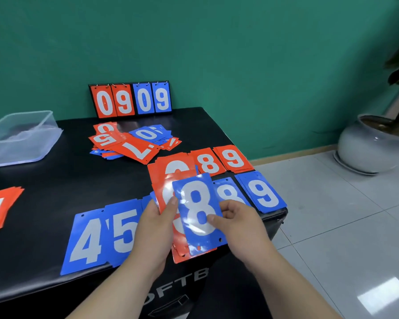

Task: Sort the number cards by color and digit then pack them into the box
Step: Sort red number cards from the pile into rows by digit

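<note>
Between hands: right hand (237, 223) pinches blue 8 card (197, 212).

A grey plant pot (364, 143) stands on tiled floor (332, 215) by a green wall (240, 54).

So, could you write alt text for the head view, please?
Left hand grips red cards while right hand pinches a blue 8 card atop them, above a black table bearing sorted piles, a jumbled heap and a clear box.
</note>
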